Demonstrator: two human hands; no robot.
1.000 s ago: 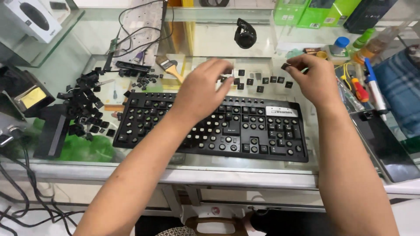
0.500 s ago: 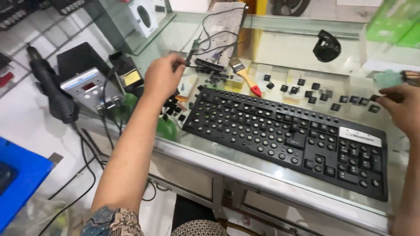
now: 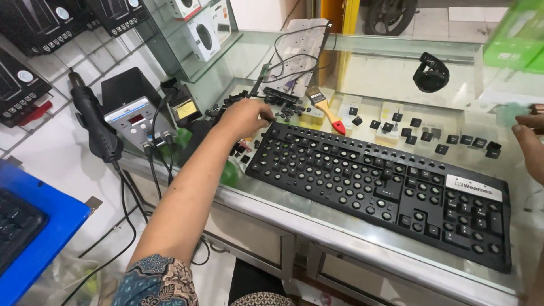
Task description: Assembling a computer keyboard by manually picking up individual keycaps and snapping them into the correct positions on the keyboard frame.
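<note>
The glass desk carries a black keyboard just right of the left hand, whose curled fingers pinch into loose black keycaps. The right hand hovers half-seen beyond; its grip cannot be told.

Glass display counter beside white tiled floor, glass shelves behind.

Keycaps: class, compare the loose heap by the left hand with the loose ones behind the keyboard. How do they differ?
The heap of keycaps is jumbled, beside the keyboard's left end, under the left hand. The scattered keycaps lie singly, spread along its far edge, untouched. Both are small, black and off the keyboard.
</note>
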